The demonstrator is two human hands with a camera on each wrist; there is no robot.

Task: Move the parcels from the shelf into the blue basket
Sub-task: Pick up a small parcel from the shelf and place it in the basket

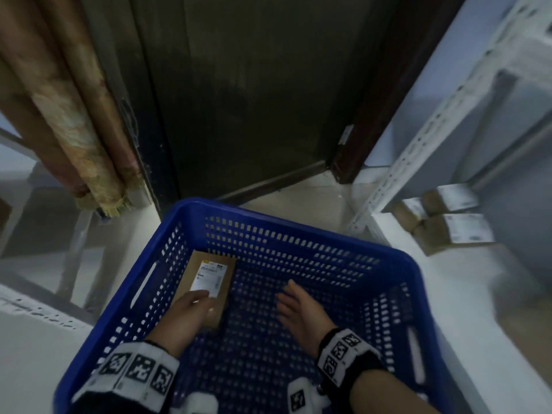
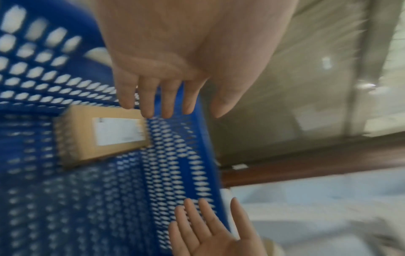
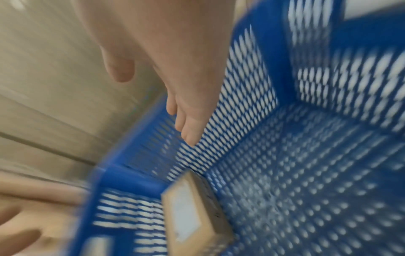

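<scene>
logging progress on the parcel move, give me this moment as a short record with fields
basket: blue basket on the floor beside the shelf
parcel in basket: one brown box with a white label, flat on the bottom near the far left corner
left hand: left hand open, over the near end of that box, contact unclear
right hand: right hand open, holding nothing, inside the basket
parcels on shelf: about three labelled boxes on the low shelf
</scene>
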